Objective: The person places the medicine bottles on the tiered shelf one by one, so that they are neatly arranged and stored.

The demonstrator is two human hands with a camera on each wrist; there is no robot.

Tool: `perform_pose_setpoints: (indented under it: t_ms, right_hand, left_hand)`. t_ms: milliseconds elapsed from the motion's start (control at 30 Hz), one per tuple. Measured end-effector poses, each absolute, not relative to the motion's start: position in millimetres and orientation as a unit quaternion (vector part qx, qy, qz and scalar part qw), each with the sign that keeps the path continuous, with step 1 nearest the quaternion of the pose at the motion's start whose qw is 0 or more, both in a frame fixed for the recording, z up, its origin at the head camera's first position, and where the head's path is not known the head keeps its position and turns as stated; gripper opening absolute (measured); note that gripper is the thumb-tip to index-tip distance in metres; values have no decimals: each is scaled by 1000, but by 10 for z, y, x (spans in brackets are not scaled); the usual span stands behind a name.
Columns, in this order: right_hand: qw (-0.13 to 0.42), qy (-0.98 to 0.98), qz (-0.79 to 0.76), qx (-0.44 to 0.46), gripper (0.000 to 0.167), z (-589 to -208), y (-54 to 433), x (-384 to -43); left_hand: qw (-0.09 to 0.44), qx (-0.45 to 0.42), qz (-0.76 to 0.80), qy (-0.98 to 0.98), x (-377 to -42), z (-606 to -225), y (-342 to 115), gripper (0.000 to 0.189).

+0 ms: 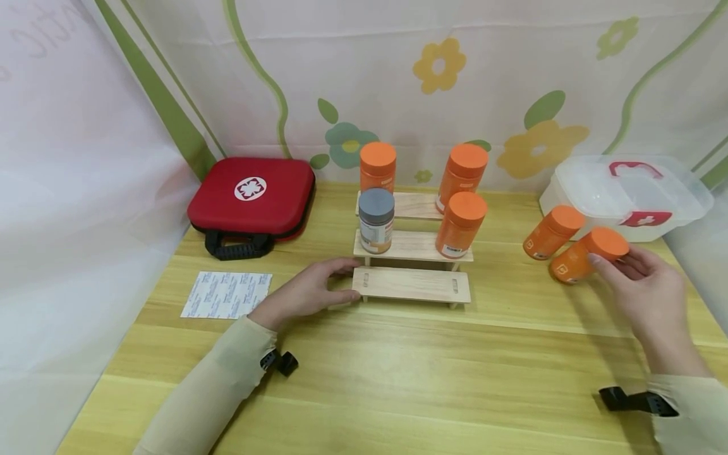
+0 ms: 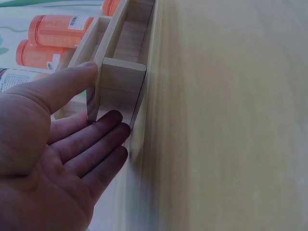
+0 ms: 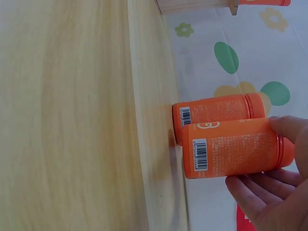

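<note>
Between right fingers (image 3: pixel 244 195), orange bottle (image 3: pixel 231 150)

The left sleeve (image 1: pixel 205 392), at the lower left of the head view, is plain pale beige and long, with a black band (image 1: pixel 268 359) at its cuff and a small black block (image 1: pixel 288 363) jutting from it. The right sleeve (image 1: pixel 691 407), lower right, matches, with a black strap (image 1: pixel 660 404) and dark block (image 1: pixel 612 398). Left hand (image 1: pixel 307 291) and right hand (image 1: pixel 656 291) are bare.
</note>
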State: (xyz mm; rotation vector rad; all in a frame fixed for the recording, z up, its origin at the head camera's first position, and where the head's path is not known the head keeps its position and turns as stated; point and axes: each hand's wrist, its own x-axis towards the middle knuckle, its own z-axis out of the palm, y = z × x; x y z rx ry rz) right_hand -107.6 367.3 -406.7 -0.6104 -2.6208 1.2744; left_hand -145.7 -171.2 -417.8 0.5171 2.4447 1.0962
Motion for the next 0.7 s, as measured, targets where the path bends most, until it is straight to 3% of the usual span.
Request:
perform_pose_setpoints:
  t_ms: [433,700]
  right_hand:
    - [155,-848,482,-155,52,-3925,3516,-920]
    - [174,-848,483,-130,50,-3865,3426,-876]
  left_hand:
    - [201,189,391,878,-1459,-4173,-1714,65]
    - [200,192,393,877,-1467,-4184,-1713,65]
